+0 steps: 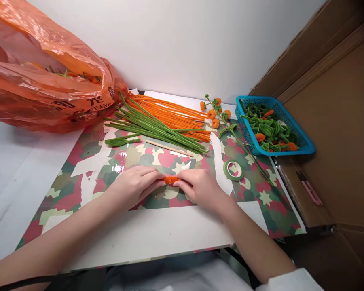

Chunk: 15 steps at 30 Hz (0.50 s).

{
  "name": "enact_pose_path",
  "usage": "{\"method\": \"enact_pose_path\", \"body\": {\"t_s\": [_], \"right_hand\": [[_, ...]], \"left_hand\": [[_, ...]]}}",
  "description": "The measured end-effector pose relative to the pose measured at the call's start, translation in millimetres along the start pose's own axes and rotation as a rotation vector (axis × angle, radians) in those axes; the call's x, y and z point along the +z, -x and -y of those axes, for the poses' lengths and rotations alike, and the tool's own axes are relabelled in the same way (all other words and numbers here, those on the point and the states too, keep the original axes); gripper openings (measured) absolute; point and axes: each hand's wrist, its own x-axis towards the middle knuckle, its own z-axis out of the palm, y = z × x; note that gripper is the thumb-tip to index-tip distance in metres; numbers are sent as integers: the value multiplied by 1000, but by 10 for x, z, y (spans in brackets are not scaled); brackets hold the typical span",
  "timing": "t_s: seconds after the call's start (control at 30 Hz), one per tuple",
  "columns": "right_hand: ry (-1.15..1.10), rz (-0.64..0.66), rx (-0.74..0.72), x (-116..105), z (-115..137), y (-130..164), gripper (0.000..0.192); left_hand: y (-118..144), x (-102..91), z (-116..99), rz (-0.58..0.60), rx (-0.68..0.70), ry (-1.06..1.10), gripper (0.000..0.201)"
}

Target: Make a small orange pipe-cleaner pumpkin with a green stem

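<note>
Between my two hands, low over the patterned table mat, is a short piece of coiled orange pipe cleaner (170,180). My left hand (139,182) pinches its left end with thumb and fingers. At the right end, the thumb and fingers of my right hand (198,185) close on the same piece. Whether a stick runs inside the coil is hidden. Just beyond the hands lies a thin wooden stick (169,148). Behind it are a bundle of green pipe cleaners (157,126) and a spread of orange pipe cleaners (170,110).
A roll of green tape (233,170) lies right of my hands. Past it stand an orange-flowered pipe-cleaner stem (248,151) and a blue basket (300,151) of green and orange parts. Pink-handled scissors (312,192) rest far right; an orange plastic bag (48,93) fills the left back.
</note>
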Motion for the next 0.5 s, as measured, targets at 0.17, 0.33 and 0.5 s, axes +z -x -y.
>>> {"method": "enact_pose_path", "body": {"t_s": [0.17, 0.33, 0.5], "right_hand": [[46, -24, -61, 79, -18, 13, 20], [-172, -98, 55, 67, 25, 34, 7], [-232, -210, 63, 45, 0, 17, 8]], "left_hand": [[22, 36, -6, 19, -80, 102, 25], [-23, -70, -43, -1, -91, 111, 19], [-37, -157, -42, -56, -64, 77, 16]]}}
